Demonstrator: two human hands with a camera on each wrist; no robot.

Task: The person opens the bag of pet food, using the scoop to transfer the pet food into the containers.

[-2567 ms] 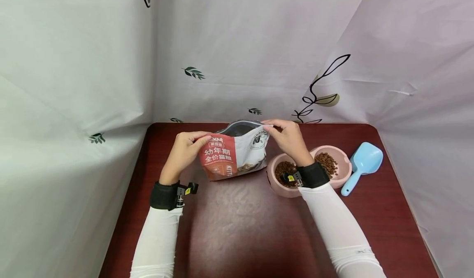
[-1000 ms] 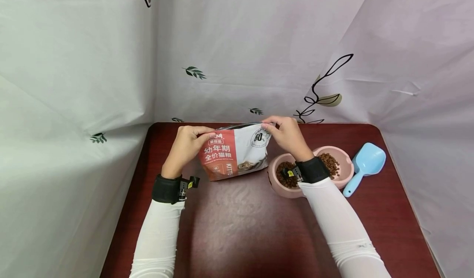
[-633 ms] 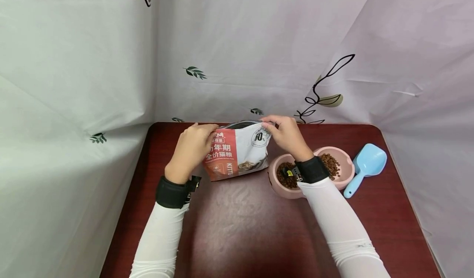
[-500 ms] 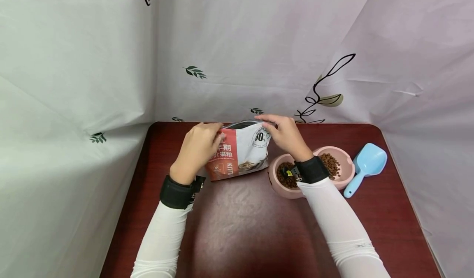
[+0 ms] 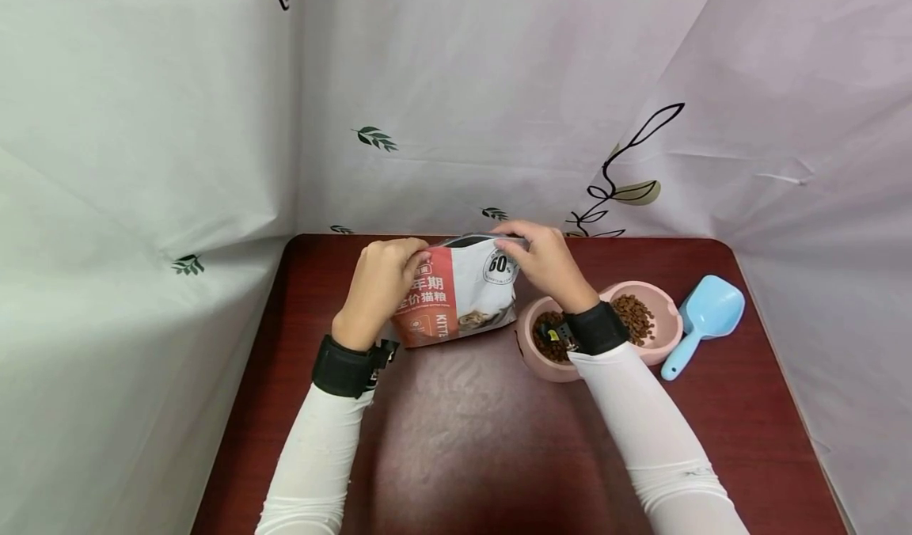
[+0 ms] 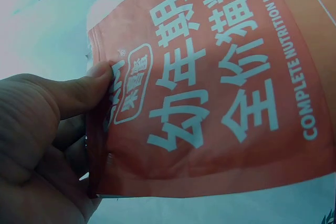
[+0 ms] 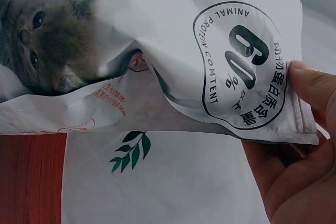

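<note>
A red and white bag of kitten food (image 5: 456,294) stands upright near the back of the table, its top edge parted by a narrow gap. My left hand (image 5: 385,282) pinches the top left corner, thumb on the red front and fingers behind, as the left wrist view shows on the bag (image 6: 210,93). At the top right corner my right hand (image 5: 545,262) pinches the rim. In the right wrist view the thumb (image 7: 312,82) lies on the white front beside the printed 60, with fingers curled behind the bag. What is inside the bag is hidden.
Right of the bag sits a pink double bowl (image 5: 659,349) with brown kibble (image 5: 634,317) in both halves; my right wrist passes over it. A light blue scoop (image 5: 708,313) lies beside the bowl. White patterned cloth (image 5: 456,108) hangs behind the dark red table (image 5: 456,440).
My left hand has shifted inward to the right along the bag's top edge and turned its back upward. The mouth, wide before, is narrower now. My right hand has regripped slightly leftward.
</note>
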